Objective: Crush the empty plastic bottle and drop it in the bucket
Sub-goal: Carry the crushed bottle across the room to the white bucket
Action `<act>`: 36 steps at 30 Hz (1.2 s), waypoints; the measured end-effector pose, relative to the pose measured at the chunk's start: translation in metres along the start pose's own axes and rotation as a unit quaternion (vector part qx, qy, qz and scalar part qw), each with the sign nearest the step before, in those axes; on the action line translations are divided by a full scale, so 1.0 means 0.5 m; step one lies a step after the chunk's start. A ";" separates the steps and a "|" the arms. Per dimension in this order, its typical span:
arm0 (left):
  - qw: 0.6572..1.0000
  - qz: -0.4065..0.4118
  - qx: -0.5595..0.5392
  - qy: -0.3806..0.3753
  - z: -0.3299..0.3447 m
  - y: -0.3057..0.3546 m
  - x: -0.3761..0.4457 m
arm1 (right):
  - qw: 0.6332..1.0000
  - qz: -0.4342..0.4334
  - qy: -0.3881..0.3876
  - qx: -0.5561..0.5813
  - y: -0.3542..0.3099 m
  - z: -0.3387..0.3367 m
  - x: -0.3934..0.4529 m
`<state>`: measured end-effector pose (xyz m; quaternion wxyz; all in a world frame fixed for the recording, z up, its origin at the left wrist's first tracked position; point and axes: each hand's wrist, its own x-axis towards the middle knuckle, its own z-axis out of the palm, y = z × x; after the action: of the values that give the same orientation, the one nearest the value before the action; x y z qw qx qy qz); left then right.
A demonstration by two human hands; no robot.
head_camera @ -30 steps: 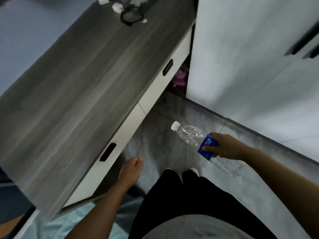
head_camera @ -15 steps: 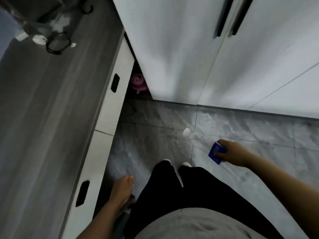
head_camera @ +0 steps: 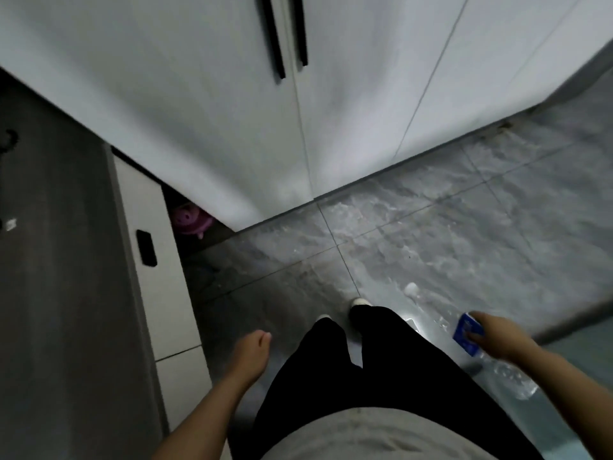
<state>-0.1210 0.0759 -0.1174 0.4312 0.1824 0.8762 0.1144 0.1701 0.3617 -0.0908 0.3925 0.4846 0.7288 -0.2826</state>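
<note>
My right hand (head_camera: 497,336) grips a clear plastic bottle (head_camera: 464,332) around its blue label, low at the right. Its white cap (head_camera: 411,288) points away from me and its clear base sticks out behind my wrist. The bottle looks uncrushed, though it is blurred. My left hand (head_camera: 252,351) hangs loose beside my left leg, fingers together, holding nothing. No bucket is in view.
A white wardrobe (head_camera: 199,111) with black handles stands ahead. On the left is a grey-topped desk (head_camera: 49,293) with white drawers (head_camera: 156,260). A pink toy (head_camera: 190,219) sits in the gap between them. I stand on grey tiled floor (head_camera: 431,234).
My view has swung right, away from the desk toward the wardrobe and open floor. The bottle has stayed in my right hand, now lower right. The left hand still hangs by my side.
</note>
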 end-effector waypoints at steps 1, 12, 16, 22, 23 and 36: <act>1.000 0.016 0.016 -0.003 -0.006 0.008 0.010 | 1.000 0.009 0.005 0.017 0.016 0.021 -0.009; 0.982 0.090 0.163 -0.046 0.017 0.155 0.062 | 0.975 0.084 0.040 0.200 0.156 0.147 -0.055; 0.975 0.119 0.175 -0.061 0.037 0.209 0.080 | 0.971 0.086 0.043 0.219 0.189 0.141 -0.049; 0.961 0.132 0.233 -0.076 0.038 0.270 0.109 | 0.952 0.128 0.068 0.269 0.230 0.126 -0.054; 0.958 0.137 0.240 -0.078 0.038 0.281 0.116 | 0.950 0.135 0.066 0.272 0.236 0.128 -0.055; 0.897 0.232 0.344 -0.151 0.023 0.569 0.266 | 0.848 0.299 0.010 0.437 0.219 0.197 -0.082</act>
<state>-0.1234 0.3901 -0.1174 0.4299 0.5327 0.7180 -0.1261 0.3102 0.3047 -0.1120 0.1984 0.8035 0.3534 -0.4360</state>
